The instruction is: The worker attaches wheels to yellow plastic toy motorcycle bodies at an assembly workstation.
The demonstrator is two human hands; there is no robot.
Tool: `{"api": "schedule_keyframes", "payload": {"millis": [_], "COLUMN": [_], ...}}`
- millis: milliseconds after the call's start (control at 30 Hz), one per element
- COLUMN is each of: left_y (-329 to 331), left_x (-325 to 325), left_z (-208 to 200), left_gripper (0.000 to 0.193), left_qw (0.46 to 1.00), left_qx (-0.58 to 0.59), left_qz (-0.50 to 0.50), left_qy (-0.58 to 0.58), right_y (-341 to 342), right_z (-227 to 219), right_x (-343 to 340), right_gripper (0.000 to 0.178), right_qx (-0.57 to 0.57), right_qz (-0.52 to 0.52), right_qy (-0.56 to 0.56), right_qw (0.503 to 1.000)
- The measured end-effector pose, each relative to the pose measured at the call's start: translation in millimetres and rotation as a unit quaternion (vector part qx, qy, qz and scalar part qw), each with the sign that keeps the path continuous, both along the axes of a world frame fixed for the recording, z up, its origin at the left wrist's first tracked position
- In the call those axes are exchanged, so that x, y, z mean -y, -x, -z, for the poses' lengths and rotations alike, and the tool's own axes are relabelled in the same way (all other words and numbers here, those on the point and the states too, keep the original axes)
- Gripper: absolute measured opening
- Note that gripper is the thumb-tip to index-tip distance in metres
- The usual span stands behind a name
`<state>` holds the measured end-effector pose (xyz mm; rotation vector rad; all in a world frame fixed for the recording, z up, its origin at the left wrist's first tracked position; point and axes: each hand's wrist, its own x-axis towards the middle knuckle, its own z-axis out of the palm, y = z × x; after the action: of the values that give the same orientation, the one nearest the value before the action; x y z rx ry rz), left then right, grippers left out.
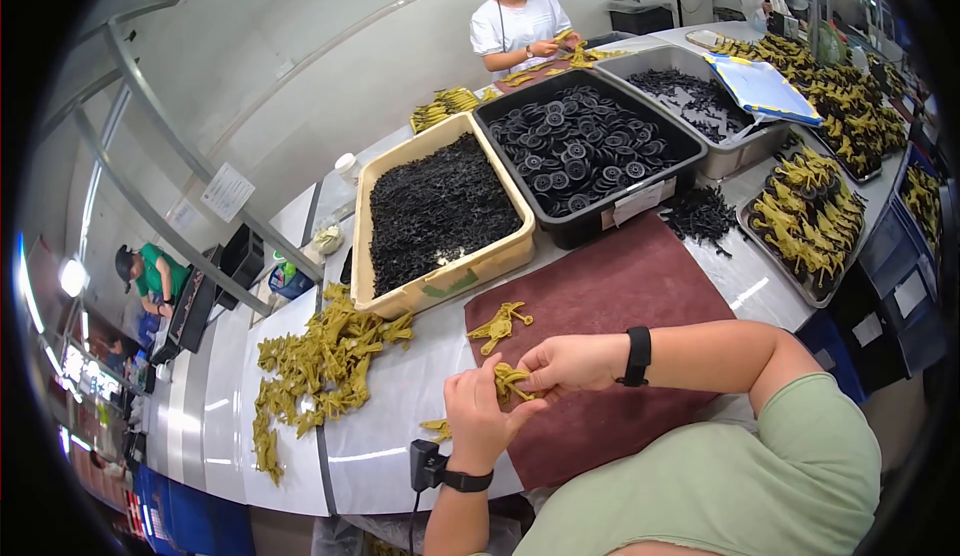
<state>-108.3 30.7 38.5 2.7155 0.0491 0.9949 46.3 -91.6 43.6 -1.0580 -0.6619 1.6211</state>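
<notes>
Over the reddish-brown mat (640,286), my left hand (474,408) and my right hand (580,362) meet around an olive-yellow moulded plastic part (508,380). The fingers of both are closed on it, hiding some of its shape. Just beyond, a similar olive-yellow frame-like part (499,327) lies on the mat. A smaller olive piece (437,427) rests beside my left hand, partly covered. To the left, a loose heap of olive-yellow parts (335,361) spreads over the table.
Past the mat stand a beige tub (455,284) of small black pieces, a black tub (655,181) of black wheels and a grey tub (735,161). Loose black pieces (703,218) lie beside a tray of yellow-and-black assemblies (808,218). A co-worker (520,26) handles yellow parts across the table.
</notes>
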Motion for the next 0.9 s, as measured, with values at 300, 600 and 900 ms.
{"api": "schedule_keyframes", "payload": {"millis": [300,600,900], "left_y": [-19.1,9.5,43.0], "left_x": [9.8,-29.9,-56.3], "left_z": [9.9,-1.7,69.3], "left_gripper": [0.063,0.064,0.056], "left_qw": [0.992,0.871,0.969], "left_qx": [0.117,0.299,-0.159], "left_qz": [0.002,-0.083,-0.172], "left_qy": [-0.044,0.382,-0.08], "right_y": [0.0,-51.9,-150.3], "right_z": [-5.6,2.3,48.4], "right_x": [23.3,41.4,28.8], "right_gripper": [0.022,0.016,0.02], "right_qx": [-0.025,-0.013,0.324], "right_qz": [0.017,0.13,0.182], "right_qy": [-0.011,0.043,0.172], "right_qw": [0.999,0.991,0.912]}}
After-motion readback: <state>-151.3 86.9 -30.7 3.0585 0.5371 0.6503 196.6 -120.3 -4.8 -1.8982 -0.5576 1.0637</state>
